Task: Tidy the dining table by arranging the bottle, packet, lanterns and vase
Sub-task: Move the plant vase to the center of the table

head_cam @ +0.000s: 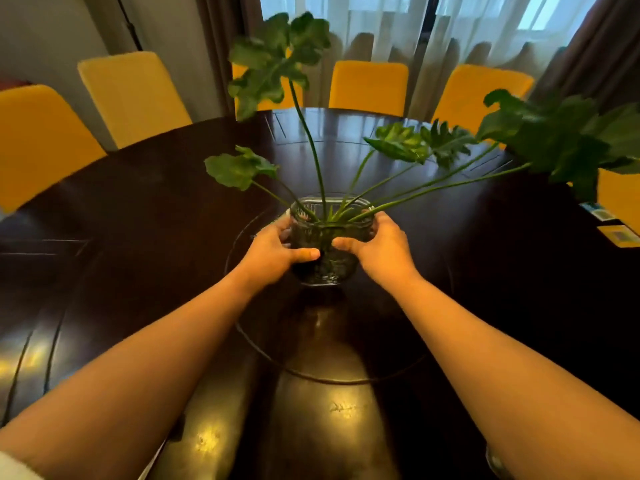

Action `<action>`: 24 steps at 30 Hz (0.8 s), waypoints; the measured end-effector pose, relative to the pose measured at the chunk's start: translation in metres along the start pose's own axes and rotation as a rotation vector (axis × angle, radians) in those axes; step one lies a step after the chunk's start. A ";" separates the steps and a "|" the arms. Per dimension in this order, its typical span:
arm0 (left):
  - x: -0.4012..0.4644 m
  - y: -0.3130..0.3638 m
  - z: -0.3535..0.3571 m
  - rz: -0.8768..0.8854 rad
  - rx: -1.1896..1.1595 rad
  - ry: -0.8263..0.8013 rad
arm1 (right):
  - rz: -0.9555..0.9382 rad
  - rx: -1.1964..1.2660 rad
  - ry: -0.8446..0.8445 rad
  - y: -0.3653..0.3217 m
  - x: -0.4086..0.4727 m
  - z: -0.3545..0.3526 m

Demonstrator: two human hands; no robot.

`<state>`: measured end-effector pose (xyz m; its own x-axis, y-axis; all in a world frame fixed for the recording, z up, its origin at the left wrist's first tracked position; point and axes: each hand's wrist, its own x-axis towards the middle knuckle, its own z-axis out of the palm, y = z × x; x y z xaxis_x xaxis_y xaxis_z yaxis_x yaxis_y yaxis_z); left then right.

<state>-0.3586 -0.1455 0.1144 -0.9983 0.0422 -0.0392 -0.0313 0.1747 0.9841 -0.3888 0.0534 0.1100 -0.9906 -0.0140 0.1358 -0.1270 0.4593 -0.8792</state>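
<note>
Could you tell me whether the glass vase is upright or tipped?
Upright: the vase has its rim level, held between left hand and right hand.

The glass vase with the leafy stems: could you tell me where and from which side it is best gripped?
Grip the glass vase low on its rounded body, from both sides, as the left hand and right hand do. The stems splay over the rim, blocking a top approach.

Large round dark glossy wooden dining table (138, 209) fills the lower and middle frame, with warm light reflections on its near surface and a clear round glass turntable (263, 355) at centre. Yellow fabric-covered chairs (133, 95) ring the far edge, from upper left to upper right. Sheer white curtains (398, 32) cover bright windows across the top, flanked by dark brown drapes (221, 46). Pale grey wall (45, 36) at upper left.
</note>
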 end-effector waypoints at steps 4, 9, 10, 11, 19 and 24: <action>0.015 -0.004 0.004 -0.011 0.004 -0.036 | 0.014 -0.006 -0.001 0.012 0.014 0.000; 0.024 -0.014 0.010 -0.038 0.009 -0.030 | 0.037 -0.086 -0.021 0.025 0.024 0.003; 0.027 -0.017 0.011 -0.035 0.005 -0.034 | 0.034 -0.087 -0.026 0.026 0.026 0.003; 0.029 -0.018 0.012 -0.034 0.001 -0.036 | 0.027 -0.084 -0.025 0.027 0.028 0.002; 0.045 -0.028 0.016 -0.050 -0.006 -0.049 | 0.004 -0.097 0.006 0.033 0.037 0.000; 0.052 -0.033 0.017 -0.046 -0.004 -0.036 | 0.006 -0.077 0.010 0.038 0.041 -0.001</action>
<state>-0.4091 -0.1326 0.0775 -0.9935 0.0693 -0.0904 -0.0772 0.1732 0.9819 -0.4343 0.0711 0.0830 -0.9908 -0.0021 0.1356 -0.1164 0.5262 -0.8423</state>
